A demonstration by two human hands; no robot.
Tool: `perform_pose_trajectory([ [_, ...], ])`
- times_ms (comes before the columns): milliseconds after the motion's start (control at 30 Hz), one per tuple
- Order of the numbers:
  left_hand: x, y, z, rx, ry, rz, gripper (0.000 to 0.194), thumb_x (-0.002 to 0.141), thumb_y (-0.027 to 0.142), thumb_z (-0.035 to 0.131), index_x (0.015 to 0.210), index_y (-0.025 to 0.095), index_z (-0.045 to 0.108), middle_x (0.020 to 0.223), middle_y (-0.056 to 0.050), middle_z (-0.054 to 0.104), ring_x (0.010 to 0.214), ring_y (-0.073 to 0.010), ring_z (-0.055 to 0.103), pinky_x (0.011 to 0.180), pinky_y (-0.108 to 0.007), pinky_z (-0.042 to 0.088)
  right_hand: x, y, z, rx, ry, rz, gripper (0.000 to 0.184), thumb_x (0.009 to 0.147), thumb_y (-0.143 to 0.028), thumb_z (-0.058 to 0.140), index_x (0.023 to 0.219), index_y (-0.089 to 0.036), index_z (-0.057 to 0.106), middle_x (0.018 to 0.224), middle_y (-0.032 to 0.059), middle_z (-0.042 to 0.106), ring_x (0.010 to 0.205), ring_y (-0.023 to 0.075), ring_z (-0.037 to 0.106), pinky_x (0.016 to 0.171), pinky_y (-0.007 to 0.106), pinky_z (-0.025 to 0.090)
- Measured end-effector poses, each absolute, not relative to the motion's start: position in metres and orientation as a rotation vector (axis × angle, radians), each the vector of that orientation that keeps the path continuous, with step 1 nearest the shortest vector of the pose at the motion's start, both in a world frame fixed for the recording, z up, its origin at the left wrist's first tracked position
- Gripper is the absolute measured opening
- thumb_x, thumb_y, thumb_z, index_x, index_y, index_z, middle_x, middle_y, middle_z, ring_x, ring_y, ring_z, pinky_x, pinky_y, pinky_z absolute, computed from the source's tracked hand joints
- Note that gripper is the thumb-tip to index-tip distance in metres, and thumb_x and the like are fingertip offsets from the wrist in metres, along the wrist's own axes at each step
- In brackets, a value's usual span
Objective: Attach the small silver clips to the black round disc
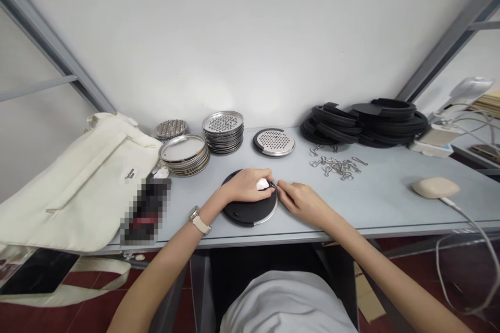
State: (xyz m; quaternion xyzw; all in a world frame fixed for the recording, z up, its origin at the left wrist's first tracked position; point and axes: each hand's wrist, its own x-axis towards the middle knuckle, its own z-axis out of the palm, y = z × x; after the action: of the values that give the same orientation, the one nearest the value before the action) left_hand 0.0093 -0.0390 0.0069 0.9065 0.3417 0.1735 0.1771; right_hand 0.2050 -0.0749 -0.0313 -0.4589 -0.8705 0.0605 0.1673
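Observation:
A round black disc with a metal rim [250,210] lies on the grey table [383,203] in front of me. My left hand [246,185] rests on top of the disc with its fingers curled, pressing it down. My right hand [302,200] sits at the disc's right edge, thumb and forefinger pinched on a small metal clip [272,184]. The two hands meet at that edge. A watch is on my left wrist.
Behind are stacks of perforated metal discs [223,131], plain metal rings [184,154], one assembled perforated disc [274,141], a pile of metal clips [338,165] and black rubber rings [367,122]. A cream bag [74,187] lies left, a beige pad [435,187] right.

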Motion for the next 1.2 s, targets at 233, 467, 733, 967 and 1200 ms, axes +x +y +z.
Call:
perform_pose_trajectory([
  [233,0.0100,-0.0388,0.0084,2.548,0.964,0.470,0.016,0.080,0.031,0.056,0.089,0.019,0.056,0.087,0.000,0.065,0.076,-0.0142,0.059,0.067,-0.024,0.043,0.2057,-0.0754,-0.0308,-1.285,-2.443,0.246,0.024,0.095,-0.028,0.029,0.083,-0.020,0.049,0.062,-0.0003,0.056,0.052,0.0122,0.049,0.054,0.024,0.027],
  [467,0.0097,-0.0386,0.0076,2.545,0.960,0.473,0.015,0.080,0.031,0.056,0.089,0.019,0.056,0.087,0.000,0.065,0.076,-0.0142,0.059,0.067,-0.023,0.043,0.2055,-0.0753,-0.0308,-1.284,-2.450,0.255,0.023,0.095,-0.027,0.029,0.083,-0.020,0.047,0.061,-0.0008,0.055,0.052,0.0124,0.049,0.054,0.024,0.028],
  [733,0.0094,-0.0382,0.0060,2.559,0.937,0.502,0.015,0.080,0.030,0.056,0.089,0.019,0.056,0.088,0.000,0.065,0.076,-0.0134,0.059,0.067,-0.023,0.042,0.2055,-0.0756,-0.0303,-1.290,-2.454,0.251,0.024,0.095,-0.028,0.028,0.084,-0.020,0.048,0.062,-0.0005,0.056,0.053,0.0128,0.050,0.055,0.024,0.028],
  [967,0.0093,-0.0381,0.0061,2.566,0.939,0.491,0.014,0.080,0.030,0.055,0.089,0.019,0.055,0.087,0.000,0.064,0.076,-0.0136,0.059,0.067,-0.023,0.042,0.2058,-0.0752,-0.0314,-1.296,-2.470,0.229,0.024,0.096,-0.028,0.027,0.083,-0.020,0.046,0.062,-0.0007,0.055,0.054,0.0126,0.049,0.055,0.024,0.028],
  [1200,0.0095,-0.0365,0.0034,2.591,0.954,0.481,0.016,0.080,0.031,0.055,0.089,0.019,0.051,0.087,0.000,0.064,0.076,-0.0144,0.058,0.066,-0.024,0.041,0.2066,-0.0749,-0.0325,-1.296,-2.472,0.234,0.024,0.096,-0.029,0.026,0.083,-0.020,0.045,0.062,-0.0004,0.055,0.054,0.0129,0.050,0.055,0.024,0.028],
])
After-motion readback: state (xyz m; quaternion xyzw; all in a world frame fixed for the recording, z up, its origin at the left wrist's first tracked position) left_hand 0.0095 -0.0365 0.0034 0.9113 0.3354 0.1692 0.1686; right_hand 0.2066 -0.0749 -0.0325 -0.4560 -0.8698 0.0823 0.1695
